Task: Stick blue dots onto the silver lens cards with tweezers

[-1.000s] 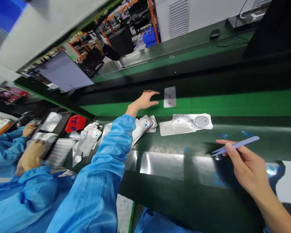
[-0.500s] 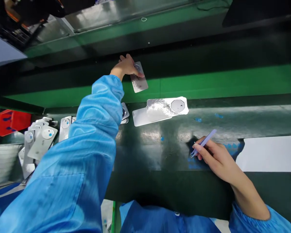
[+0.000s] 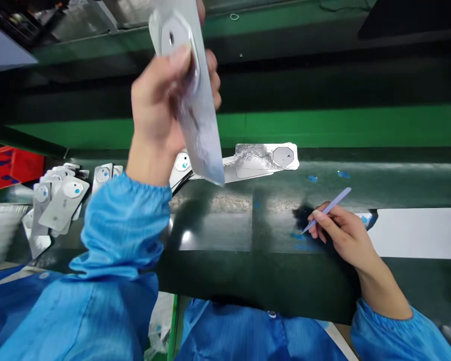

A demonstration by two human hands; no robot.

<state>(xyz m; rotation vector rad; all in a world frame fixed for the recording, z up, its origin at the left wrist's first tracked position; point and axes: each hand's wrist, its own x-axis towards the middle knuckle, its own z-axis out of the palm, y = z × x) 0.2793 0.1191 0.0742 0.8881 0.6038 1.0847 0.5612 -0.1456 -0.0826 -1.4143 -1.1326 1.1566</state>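
Observation:
My left hand (image 3: 156,100) is raised close to the camera, shut on a long silver foil-faced card (image 3: 201,128) with a round pale patch and a small dark hole near its top end. My fingers hide part of that card. My right hand (image 3: 342,235) rests low on the dark bench, pinching lavender tweezers (image 3: 328,210) with their tips pointing down-left. Beneath the raised card, a crinkled silver foil sheet with a grey octagonal patch (image 3: 265,158) lies on a paler card, well to the right of my left hand.
Several white and silver cards with blue-dotted round patches (image 3: 63,198) lie at the bench's left. Behind them are a red box (image 3: 11,168) and a ridged metal container (image 3: 0,230). Small blue bits (image 3: 311,178) dot the bench, and a white sheet (image 3: 417,233) lies at right.
My left hand has lifted the silver card off the green strip and up toward the camera, turning its face into view. My right hand and the tweezers have barely moved.

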